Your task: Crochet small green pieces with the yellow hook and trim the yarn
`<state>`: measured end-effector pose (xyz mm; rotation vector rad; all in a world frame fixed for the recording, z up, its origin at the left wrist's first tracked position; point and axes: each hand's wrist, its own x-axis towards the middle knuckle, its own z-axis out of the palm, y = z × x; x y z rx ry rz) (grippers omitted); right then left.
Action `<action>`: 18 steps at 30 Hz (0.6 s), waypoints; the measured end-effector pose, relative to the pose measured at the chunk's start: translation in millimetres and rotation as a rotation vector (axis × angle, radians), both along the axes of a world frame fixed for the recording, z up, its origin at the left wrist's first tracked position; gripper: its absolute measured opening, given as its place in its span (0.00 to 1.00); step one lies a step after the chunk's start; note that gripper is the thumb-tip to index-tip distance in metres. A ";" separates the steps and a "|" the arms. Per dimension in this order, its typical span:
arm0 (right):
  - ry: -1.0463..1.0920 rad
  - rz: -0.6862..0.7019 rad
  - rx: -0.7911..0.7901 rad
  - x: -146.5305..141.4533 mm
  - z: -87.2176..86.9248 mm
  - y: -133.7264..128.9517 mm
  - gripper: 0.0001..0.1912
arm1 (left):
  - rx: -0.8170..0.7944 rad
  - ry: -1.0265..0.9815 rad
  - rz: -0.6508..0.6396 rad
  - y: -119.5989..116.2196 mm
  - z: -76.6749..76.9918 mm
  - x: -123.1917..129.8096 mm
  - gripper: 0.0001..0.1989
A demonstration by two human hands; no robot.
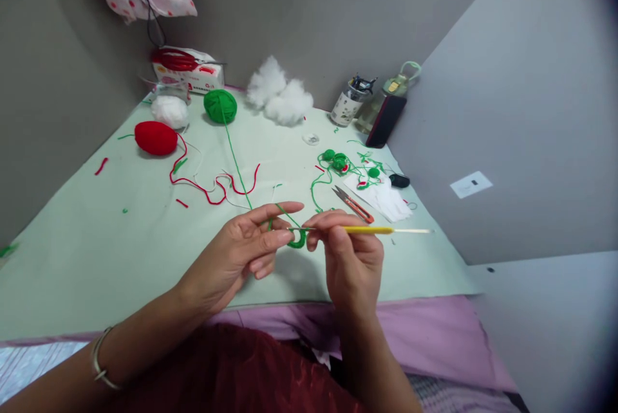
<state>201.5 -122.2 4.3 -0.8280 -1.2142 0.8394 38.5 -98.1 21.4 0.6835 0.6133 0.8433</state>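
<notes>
Your right hand point(355, 271) grips the yellow-handled hook point(369, 230), its long axis running side to side, its slim metal end pointing left to the small green loop point(299, 242). That loop sits between your hands at the fingertips, pinched by your left hand point(229, 255), the nearer one. The loop is curved and looks like soft knitted yarn; a thin strand point(235, 157) leads back to the round green ball point(220, 106), near fluffy white stuffing point(288, 103)
</notes>
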 end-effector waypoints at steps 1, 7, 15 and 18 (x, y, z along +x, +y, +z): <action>0.016 0.014 -0.010 1.3 0.5 -0.6 0.10 | 0.000 0.009 0.001 0.3 0.5 -0.5 0.16; -0.617 -0.254 0.305 3.1 0.5 -15.4 0.15 | 0.013 0.011 0.081 -2.0 2.3 -0.9 0.21; -0.321 -0.211 0.188 2.3 -0.4 -6.7 0.12 | -0.117 -0.065 0.004 2.2 -1.9 -1.9 0.19; -0.150 -0.111 0.078 3.1 0.0 -1.9 0.11 | 0.019 0.012 0.078 -1.3 -2.7 -0.1 0.23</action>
